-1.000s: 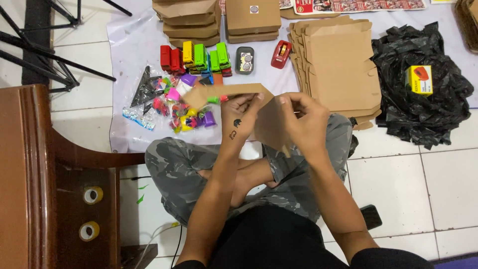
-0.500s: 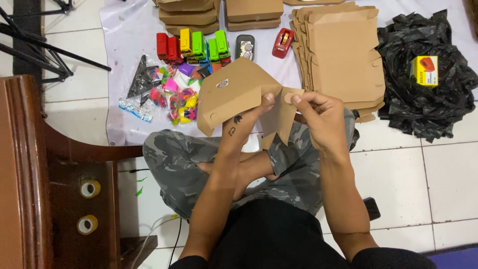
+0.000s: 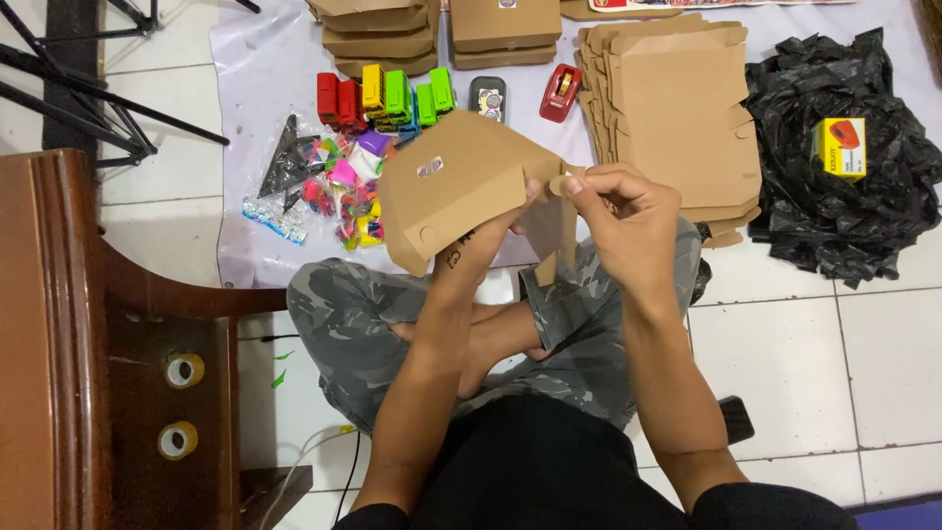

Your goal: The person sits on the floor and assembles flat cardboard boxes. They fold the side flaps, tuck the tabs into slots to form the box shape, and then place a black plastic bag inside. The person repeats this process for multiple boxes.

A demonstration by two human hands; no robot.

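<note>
A person sits cross-legged on a white tiled floor [image 3: 844,353], camouflage trousers showing under both forearms. Both hands are raised over the lap and hold a brown cardboard box [image 3: 451,196], part folded, tilted with its broad panel facing up and left. The left hand [image 3: 491,236] grips it from below, mostly hidden behind the panel. The right hand [image 3: 628,211] pinches a small tab at the box's right edge between thumb and fingertips.

Beyond the knees a white sheet [image 3: 260,108] lies on the tiles. On it, far left, stands a row of toy trucks [image 3: 388,96] in red, yellow and green, with a heap of small bright packets [image 3: 343,186] nearer. Far centre are stacks of made-up boxes [image 3: 500,25], a red tape dispenser [image 3: 559,91], and to the right a pile of flat cardboard blanks [image 3: 677,108]. Far right, a crumpled black plastic bag [image 3: 844,196] bears a small yellow carton [image 3: 841,147]. At the left stands dark wooden furniture [image 3: 59,344] with two tape rolls [image 3: 183,370] on it, and tripod legs [image 3: 78,88] beyond.
</note>
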